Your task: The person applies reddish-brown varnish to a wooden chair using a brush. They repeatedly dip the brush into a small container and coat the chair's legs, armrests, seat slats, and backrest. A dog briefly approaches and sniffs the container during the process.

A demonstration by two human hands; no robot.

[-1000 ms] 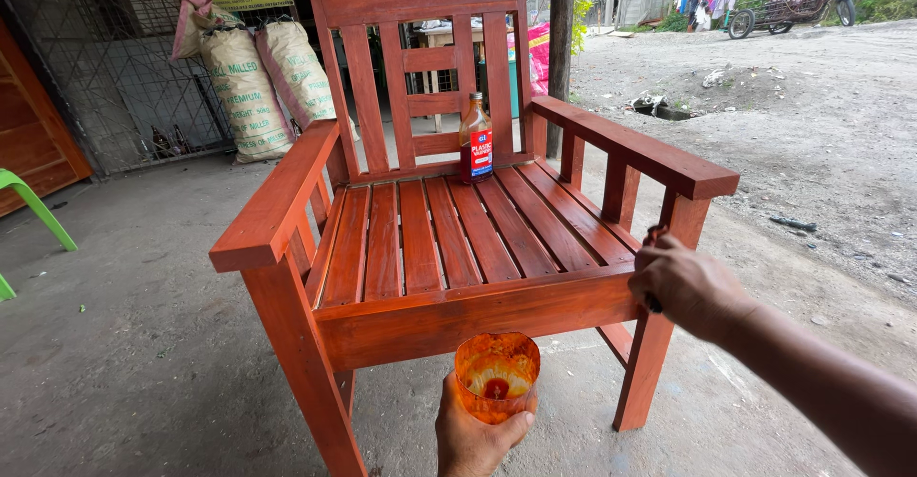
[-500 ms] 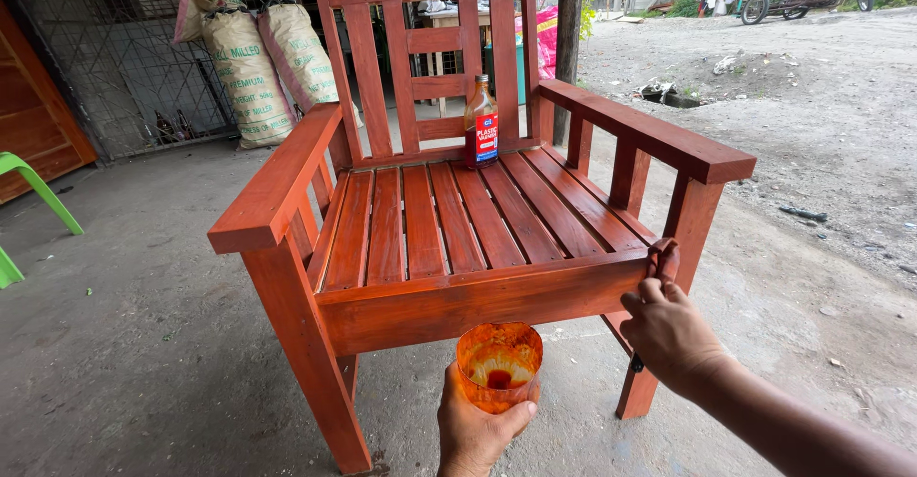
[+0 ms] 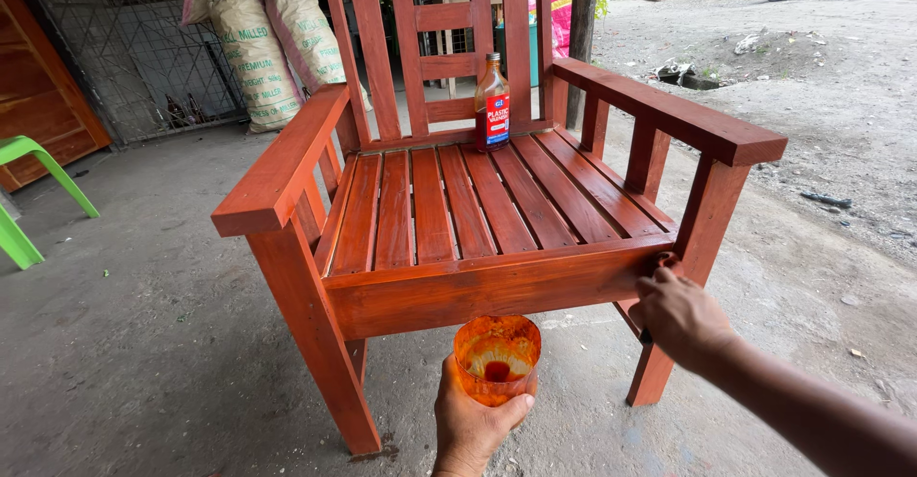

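The right hand (image 3: 680,317) closes on a mostly hidden tool at the chair (image 3: 478,291) front rail. The left hand (image 3: 473,420) grips an orange cup (image 3: 497,355) holding little stain; a bottle (image 3: 492,105) stands far on the seat.

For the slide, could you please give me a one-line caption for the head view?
Left hand holds an orange-stained cup while the right hand works at the red-brown wooden armchair's front rail.

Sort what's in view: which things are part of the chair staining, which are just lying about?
In use:
- red-orange slatted wooden armchair
- orange-stained clear plastic cup, held in left hand
- right hand at the seat's front right corner, holding something mostly hidden
- brown glass bottle with red label, standing on the seat

Lying about:
- white woven sacks
- green plastic chair
- wire mesh gate
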